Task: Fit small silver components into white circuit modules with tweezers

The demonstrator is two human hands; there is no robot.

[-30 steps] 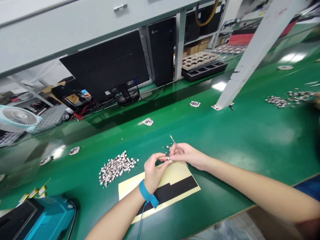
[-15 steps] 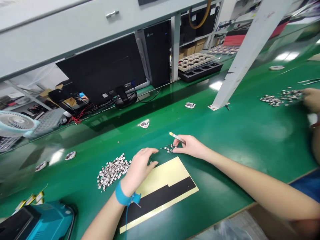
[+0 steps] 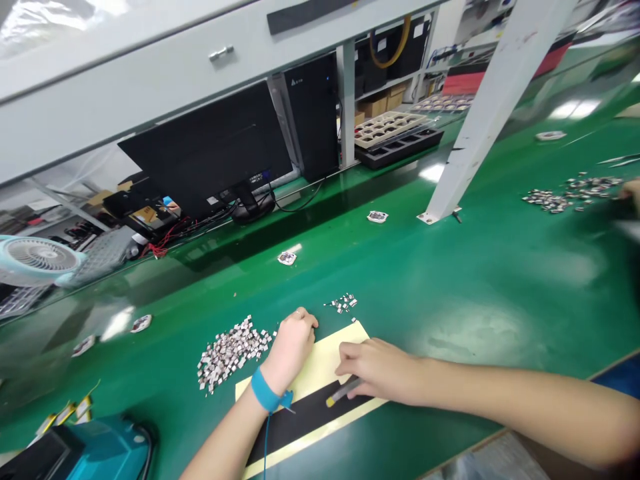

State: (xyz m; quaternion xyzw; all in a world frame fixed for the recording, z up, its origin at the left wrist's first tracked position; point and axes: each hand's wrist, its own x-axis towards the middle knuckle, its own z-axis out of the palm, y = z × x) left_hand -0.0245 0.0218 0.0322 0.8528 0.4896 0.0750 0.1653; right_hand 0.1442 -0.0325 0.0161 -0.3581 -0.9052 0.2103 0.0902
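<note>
The right hand (image 3: 375, 370) lies over the matte black strip (image 3: 300, 420) of a cream backing sheet (image 3: 320, 360), its fingers pressed together around a slim yellow-tipped tool (image 3: 343, 392), the shaft partly hidden beneath them. The left hand (image 3: 293, 350), curled loosely, rests at the sheet's upper edge; whatever its fingers might hold is hidden. A blue wrist strap (image 3: 265, 392) circles that wrist, trailing a thin cord (image 3: 266, 453). Just beside it lies a heap of tiny square silvery pieces (image 3: 231, 353), with a smaller cluster (image 3: 343, 303) above the sheet. Farther along the glossy green tabletop (image 3: 475, 320), a co-worker's blurred hand (image 3: 631, 193), cut off by the frame, sits near another heap (image 3: 570, 192). Beyond stands a black monitor (image 3: 200, 157), seen from behind.
</note>
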